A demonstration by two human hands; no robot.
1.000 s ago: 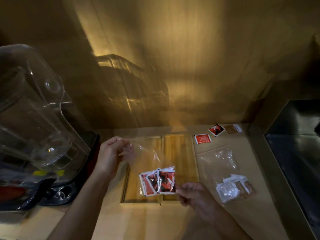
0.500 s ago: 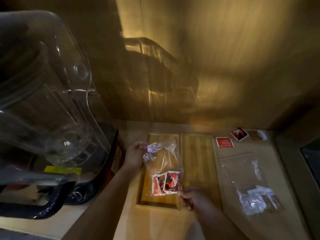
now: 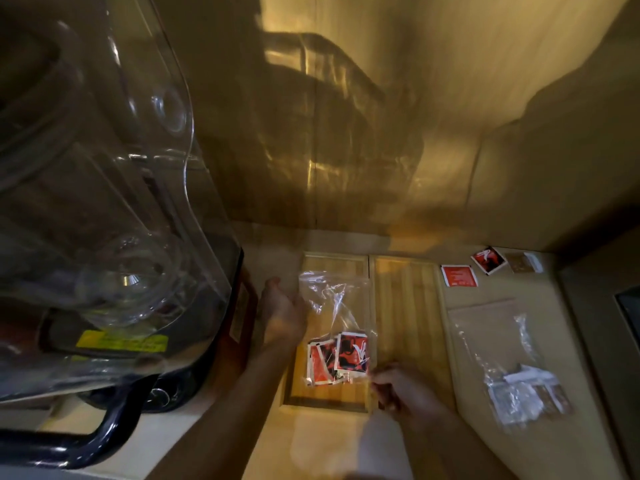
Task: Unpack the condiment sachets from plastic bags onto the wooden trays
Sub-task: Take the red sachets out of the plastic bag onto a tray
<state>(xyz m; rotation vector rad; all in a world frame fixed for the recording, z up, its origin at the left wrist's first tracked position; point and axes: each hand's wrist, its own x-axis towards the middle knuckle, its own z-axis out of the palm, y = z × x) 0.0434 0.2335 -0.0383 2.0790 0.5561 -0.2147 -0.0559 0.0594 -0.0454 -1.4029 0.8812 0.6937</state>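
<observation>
Your left hand (image 3: 282, 311) has let go of the bag (image 3: 337, 327) and hangs open beside it; your right hand (image 3: 403, 393) pinches its near corner over the left tray (image 3: 334, 398), sachets (image 3: 337, 360) still inside, ready to tip.

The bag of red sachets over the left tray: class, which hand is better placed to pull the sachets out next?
Probably the left hand: it sits open beside the bag's upper end, while the right hand pinches the bottom corner by the red sachets.
</observation>
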